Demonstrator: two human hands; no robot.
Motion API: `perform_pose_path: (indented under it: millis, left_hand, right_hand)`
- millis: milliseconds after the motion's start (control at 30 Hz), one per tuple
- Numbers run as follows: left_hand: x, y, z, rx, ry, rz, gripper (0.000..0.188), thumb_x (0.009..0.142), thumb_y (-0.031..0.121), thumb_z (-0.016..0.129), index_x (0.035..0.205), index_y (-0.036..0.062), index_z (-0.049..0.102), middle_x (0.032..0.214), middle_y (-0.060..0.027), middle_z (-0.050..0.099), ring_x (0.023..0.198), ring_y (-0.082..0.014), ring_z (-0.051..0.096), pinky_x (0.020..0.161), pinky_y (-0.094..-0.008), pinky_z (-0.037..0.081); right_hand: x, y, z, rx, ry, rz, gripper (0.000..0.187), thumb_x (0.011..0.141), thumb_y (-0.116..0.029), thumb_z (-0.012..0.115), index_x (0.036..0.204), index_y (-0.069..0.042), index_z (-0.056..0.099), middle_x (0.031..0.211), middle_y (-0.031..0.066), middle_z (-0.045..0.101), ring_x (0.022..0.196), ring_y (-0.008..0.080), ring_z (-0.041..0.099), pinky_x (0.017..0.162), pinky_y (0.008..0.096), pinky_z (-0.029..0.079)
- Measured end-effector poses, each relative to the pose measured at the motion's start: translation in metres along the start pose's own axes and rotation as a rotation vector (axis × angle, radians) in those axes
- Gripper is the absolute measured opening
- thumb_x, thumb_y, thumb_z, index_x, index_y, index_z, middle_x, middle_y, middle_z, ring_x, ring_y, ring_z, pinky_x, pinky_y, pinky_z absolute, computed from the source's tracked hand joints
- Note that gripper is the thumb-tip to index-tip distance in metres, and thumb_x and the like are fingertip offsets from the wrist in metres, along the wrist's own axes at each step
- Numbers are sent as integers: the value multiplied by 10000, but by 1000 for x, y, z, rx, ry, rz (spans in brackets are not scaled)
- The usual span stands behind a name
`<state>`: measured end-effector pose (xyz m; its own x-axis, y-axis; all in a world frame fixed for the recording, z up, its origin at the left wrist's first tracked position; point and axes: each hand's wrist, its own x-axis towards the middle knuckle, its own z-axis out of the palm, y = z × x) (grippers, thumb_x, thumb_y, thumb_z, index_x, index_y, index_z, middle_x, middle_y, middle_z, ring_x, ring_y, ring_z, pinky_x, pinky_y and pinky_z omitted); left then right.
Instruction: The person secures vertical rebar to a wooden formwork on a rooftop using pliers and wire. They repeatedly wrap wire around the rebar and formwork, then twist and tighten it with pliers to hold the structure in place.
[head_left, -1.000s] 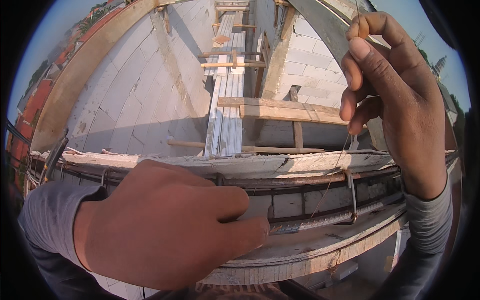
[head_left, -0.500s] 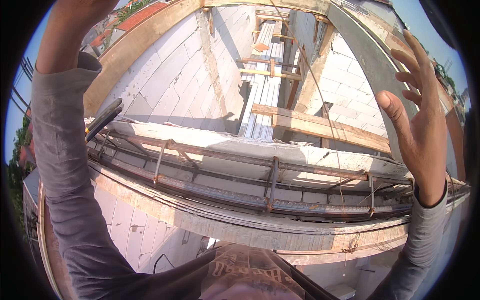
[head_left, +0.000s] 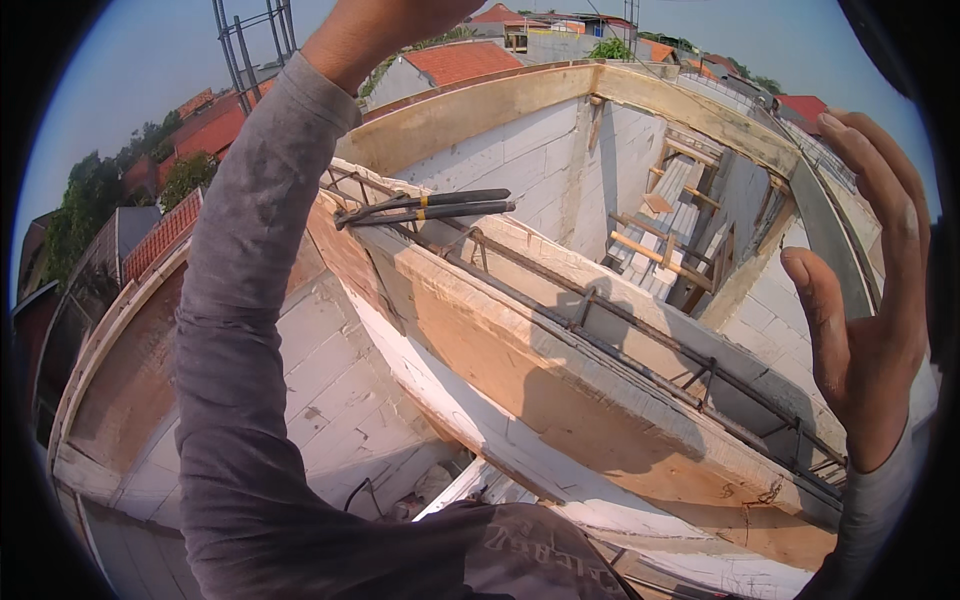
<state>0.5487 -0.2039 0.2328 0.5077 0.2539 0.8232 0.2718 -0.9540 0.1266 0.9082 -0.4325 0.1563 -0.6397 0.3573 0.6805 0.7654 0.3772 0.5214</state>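
Observation:
My left hand (head_left: pixel 392 22) is raised at the top edge, and its fingers lie outside the picture. My right hand (head_left: pixel 872 335) is raised at the right with thumb and fingers apart, holding nothing. Between my arms runs a steel rebar cage (head_left: pixel 578 326), set in a trough behind a wooden formwork board (head_left: pixel 560 385). A pair of pincers (head_left: pixel 430 208) with black handles and yellow bands rests across the cage's left end, just right of my left sleeve. Neither hand appears to touch the cage or the pincers.
Beyond the cage, white block walls (head_left: pixel 510 145) enclose a deep shaft with metal lengths (head_left: pixel 668 225) and wooden crosspieces. Wooden boards (head_left: pixel 470 115) top the far walls. Bent wire (head_left: pixel 765 493) hangs on the near board. Upright rebar (head_left: pixel 235 55) and red roofs stand beyond.
My view has swung left and up, bringing the pincers and rooftops into fuller sight. Both hands stay raised. My right hand remains open, seen now with its fingers more together.

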Motion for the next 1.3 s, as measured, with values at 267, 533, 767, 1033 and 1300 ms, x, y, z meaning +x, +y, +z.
perform_pose_path:
  millis: [267,533,767,1033,1300]
  left_hand:
    - [-81,76,9,211,-128,102,230,1028,215,675,1198,84,758,1126,-141,764,969,-223,734,850,-329,579]
    - [-190,37,-66,365,-246,-312,376,1036,383,663,1154,45,778,970,-134,783,879,-270,748,806,-400,571]
    - [-245,21,-88,1150,197,-279,358,944,335,763,1243,140,761,1176,-82,742,1010,-333,720,903,-442,542]
    - [-255,188,23,499,737,-164,117,870,193,586,788,163,665,804,99,639,711,-94,597,563,-262,466]
    - [-277,68,-26,547,160,10,269,748,58,760,1001,142,719,1154,-6,713,1001,-237,680,861,-383,540]
  right_hand:
    - [146,-71,98,545,126,-47,606,990,-203,720,1526,-82,466,1245,203,726,1148,369,721,949,459,589]
    - [209,-111,197,558,67,-371,190,1036,-170,562,1185,-121,667,1024,134,755,880,390,724,719,485,547]
    - [285,-166,274,588,160,-312,215,936,-18,530,1079,-45,690,1051,159,757,936,378,721,805,508,542]
    - [317,-154,392,661,-242,-230,230,998,-112,510,1199,-48,599,1094,262,711,1043,453,677,896,533,514]
    - [295,-177,419,716,-353,-152,224,1042,-206,535,1123,-28,645,1031,273,712,1019,483,662,869,564,503]
